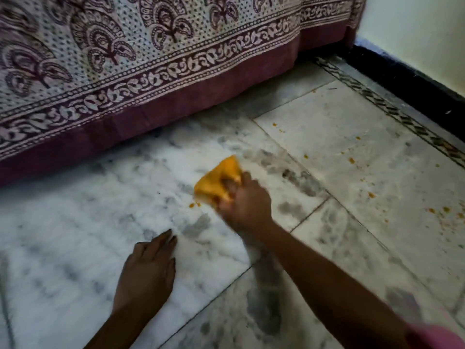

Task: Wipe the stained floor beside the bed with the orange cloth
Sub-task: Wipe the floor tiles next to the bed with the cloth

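Note:
My right hand (245, 202) grips the bunched orange cloth (219, 178) and holds it down on the white marble floor (100, 210) in front of the bed. A small orange smear (194, 204) lies just left of the cloth. More orange spots (352, 160) are scattered over the tiles to the right, with a denser patch (445, 211) near the right edge. My left hand (148, 268) rests flat on the floor with straight fingers, below and left of the cloth.
The bed, draped in a maroon-and-white patterned bedsheet (151, 79), runs along the top left. A black skirting (407, 79) and pale wall close off the right side. A patterned tile border (392, 109) runs beside the skirting.

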Available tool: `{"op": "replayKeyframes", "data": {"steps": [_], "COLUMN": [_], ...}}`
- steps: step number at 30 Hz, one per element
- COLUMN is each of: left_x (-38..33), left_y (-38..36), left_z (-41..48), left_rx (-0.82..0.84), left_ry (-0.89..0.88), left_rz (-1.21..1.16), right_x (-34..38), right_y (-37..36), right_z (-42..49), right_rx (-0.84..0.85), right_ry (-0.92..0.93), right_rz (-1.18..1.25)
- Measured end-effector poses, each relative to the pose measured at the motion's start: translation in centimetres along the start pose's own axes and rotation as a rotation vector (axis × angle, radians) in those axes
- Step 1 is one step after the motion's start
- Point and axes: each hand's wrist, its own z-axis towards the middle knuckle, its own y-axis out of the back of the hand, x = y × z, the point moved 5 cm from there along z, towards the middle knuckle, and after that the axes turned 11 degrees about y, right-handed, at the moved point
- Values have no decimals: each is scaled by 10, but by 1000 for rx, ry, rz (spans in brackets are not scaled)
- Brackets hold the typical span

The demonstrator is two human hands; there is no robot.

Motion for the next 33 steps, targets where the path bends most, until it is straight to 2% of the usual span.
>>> {"op": "replayKeyframes", "data": {"steps": [2, 4, 5, 6, 8, 11, 14, 16, 19, 20, 22, 24, 28, 31, 33], "left_x": [9, 13, 14, 16, 18, 19, 18, 23, 36, 40, 48, 54, 52, 42, 31], "left_y": [4, 7, 8, 8, 8, 9, 12, 13, 16, 17, 20, 22, 21, 26, 37], "left_z": [3, 5, 5, 4, 0, -7, -11, -12, -15, -15, -13, -12, -12, -3, 9], "left_rx": [-4, -4, -4, -1, 20, 28, 41, 39, 41, 37, 27, 21, 88, 225, 300], "left_ry": [20, 37, 44, 55, 81, 123, 178, 221, 253, 254, 291, 325, 261, 120, -36], "left_rz": [9, -4, -11, -9, -1, 0, -7, -12, -13, -11, -19, -51, 51, 186, 345], "right_x": [14, -15, -39, -66, -116, -134, -78, -10, 78, 84, 59, 9, -74, -53, -16], "right_y": [10, 27, 37, 43, 49, 34, -4, -22, -21, -13, 9, 30, 36, 21, 1], "right_z": [-54, -112, -132, -141, -123, -46, 28, 50, 4, -24, -84, -124, -79, 3, 37], "right_rx": [-12, -42, -61, -71, -73, -31, -11, -4, -12, -14, -30, -67, -95, -112, 5], "right_ry": [244, 356, 354, 286, 3, -346, -366, -233, 221, 343, 433, 357, -123, -220, -245], "right_rz": [118, 123, 58, -1, -95, -160, -154, -115, 33, 94, 177, 143, 13, -53, -27]}}
